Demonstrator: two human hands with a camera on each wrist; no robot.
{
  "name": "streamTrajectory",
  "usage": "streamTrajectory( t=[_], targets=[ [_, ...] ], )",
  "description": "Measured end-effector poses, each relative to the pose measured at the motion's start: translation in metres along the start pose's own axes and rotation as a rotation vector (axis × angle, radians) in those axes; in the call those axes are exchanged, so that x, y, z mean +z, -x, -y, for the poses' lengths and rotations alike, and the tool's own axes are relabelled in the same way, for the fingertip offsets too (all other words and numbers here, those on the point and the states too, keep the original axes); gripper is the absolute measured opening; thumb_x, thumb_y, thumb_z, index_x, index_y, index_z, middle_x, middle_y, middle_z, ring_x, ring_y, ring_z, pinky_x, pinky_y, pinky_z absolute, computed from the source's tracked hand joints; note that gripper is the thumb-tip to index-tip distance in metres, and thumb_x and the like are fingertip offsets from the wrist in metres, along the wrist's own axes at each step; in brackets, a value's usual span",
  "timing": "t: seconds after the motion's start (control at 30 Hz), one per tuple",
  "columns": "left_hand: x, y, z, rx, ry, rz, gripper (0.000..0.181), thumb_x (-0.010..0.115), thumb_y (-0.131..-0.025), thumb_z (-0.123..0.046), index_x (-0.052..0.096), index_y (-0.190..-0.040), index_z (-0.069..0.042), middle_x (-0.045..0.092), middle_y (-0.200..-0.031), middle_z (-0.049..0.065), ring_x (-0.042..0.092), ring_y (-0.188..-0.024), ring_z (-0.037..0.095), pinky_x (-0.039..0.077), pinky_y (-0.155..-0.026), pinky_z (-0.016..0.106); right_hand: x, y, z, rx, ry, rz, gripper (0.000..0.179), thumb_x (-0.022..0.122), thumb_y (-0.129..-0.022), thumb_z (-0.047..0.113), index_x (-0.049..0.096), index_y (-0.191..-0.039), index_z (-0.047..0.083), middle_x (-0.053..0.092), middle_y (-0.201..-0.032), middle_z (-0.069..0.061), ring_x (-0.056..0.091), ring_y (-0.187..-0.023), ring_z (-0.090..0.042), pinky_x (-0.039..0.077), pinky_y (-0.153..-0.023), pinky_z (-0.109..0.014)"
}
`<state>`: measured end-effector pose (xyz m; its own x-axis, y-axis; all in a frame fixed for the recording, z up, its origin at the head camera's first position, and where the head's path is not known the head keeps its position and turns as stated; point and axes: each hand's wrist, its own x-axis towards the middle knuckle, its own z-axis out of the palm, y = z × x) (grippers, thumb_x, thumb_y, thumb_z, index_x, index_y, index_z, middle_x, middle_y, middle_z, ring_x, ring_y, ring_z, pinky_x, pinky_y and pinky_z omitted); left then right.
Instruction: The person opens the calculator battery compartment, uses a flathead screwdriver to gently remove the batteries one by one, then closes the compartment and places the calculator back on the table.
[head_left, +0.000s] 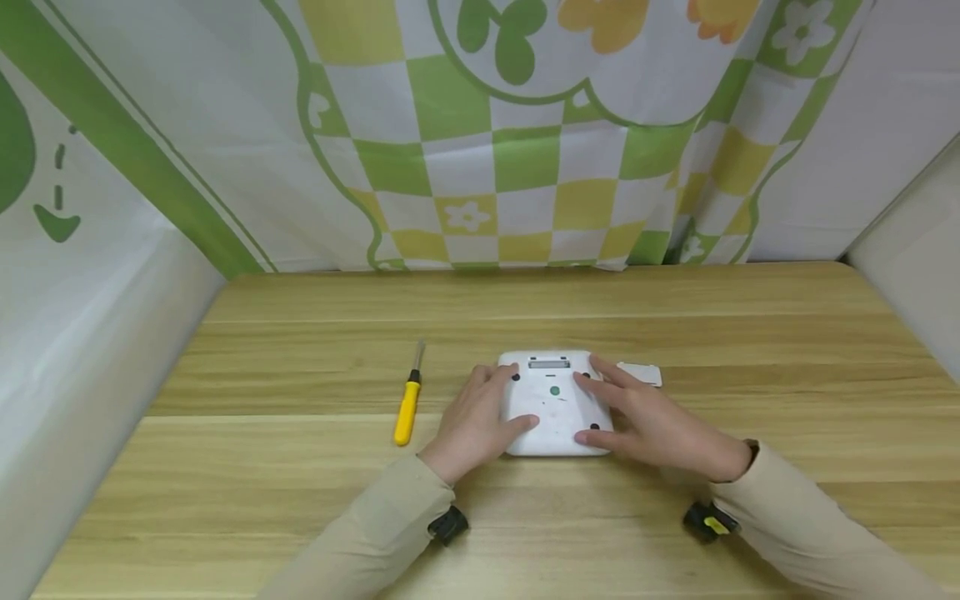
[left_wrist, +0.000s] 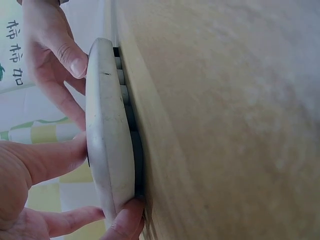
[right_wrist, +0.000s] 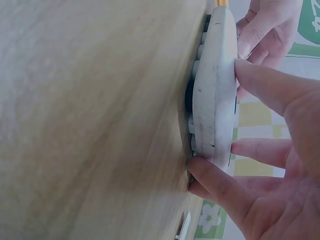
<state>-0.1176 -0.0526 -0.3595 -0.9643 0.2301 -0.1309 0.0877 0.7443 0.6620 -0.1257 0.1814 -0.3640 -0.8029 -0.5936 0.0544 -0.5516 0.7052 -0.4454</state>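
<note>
A white calculator [head_left: 555, 429] lies face down on the wooden table, its keys [left_wrist: 125, 93] against the tabletop in the left wrist view. Near its far edge a narrow battery slot [head_left: 549, 364] is uncovered. My left hand [head_left: 476, 421] grips the left side, thumb on the back and a fingertip tucked at the edge. On the opposite side my right hand [head_left: 660, 421] holds it likewise, with fingers [right_wrist: 220, 185] around the edge in the right wrist view. A small white cover [head_left: 641, 374] lies just beyond the right hand's fingers.
A yellow-handled screwdriver [head_left: 407, 408] lies left of the calculator, its tip pointing away. Behind the table's far edge hangs a green, yellow and white checked curtain [head_left: 525, 158]. Each wrist carries a small black camera.
</note>
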Motion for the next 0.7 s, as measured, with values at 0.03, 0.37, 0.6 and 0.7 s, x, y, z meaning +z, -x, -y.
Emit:
streamTrajectory(
  t=[0.03, 0.37, 0.6, 0.7],
  targets=[
    [-0.0002, -0.0001, -0.0001, -0.001, -0.001, 0.001, 0.067, 0.073, -0.084, -0.026, 0.044, -0.141, -0.005, 0.046, -0.134, 0.02, 0.051, -0.112, 0.032, 0.044, -0.096, 0.047, -0.0002, -0.0002, 0.0001, -0.002, -0.001, 0.001, 0.07, 0.07, -0.086, 0.038, 0.047, -0.14, 0.001, 0.032, -0.149, -0.028, 0.043, -0.13, -0.043, 0.043, -0.099, -0.053],
    [-0.0016, 0.001, 0.0002, 0.003, 0.008, 0.001, 0.067, 0.073, -0.085, -0.025, 0.044, -0.141, -0.003, 0.046, -0.136, 0.02, 0.05, -0.116, 0.033, 0.042, -0.1, 0.047, -0.002, -0.0043, 0.0012, -0.014, 0.001, 0.015, 0.07, 0.074, -0.083, 0.033, 0.048, -0.137, -0.003, 0.033, -0.147, -0.032, 0.044, -0.129, -0.044, 0.045, -0.097, -0.051],
    [-0.0042, 0.0028, -0.0008, 0.004, -0.009, 0.02, 0.068, 0.073, -0.085, -0.027, 0.044, -0.141, -0.003, 0.046, -0.134, 0.02, 0.052, -0.111, 0.032, 0.043, -0.098, 0.046, -0.0032, -0.004, 0.0025, -0.005, -0.004, 0.029, 0.07, 0.074, -0.083, 0.033, 0.047, -0.138, -0.003, 0.033, -0.147, -0.032, 0.044, -0.129, -0.044, 0.046, -0.097, -0.05],
    [-0.0069, 0.005, 0.0001, 0.012, -0.006, 0.037, 0.066, 0.071, -0.086, -0.028, 0.044, -0.141, -0.004, 0.046, -0.135, 0.019, 0.051, -0.112, 0.031, 0.043, -0.098, 0.045, -0.003, -0.0041, 0.0021, -0.01, -0.002, 0.027, 0.07, 0.074, -0.083, 0.032, 0.048, -0.137, -0.004, 0.033, -0.146, -0.033, 0.045, -0.128, -0.044, 0.046, -0.096, -0.049]
  ],
)
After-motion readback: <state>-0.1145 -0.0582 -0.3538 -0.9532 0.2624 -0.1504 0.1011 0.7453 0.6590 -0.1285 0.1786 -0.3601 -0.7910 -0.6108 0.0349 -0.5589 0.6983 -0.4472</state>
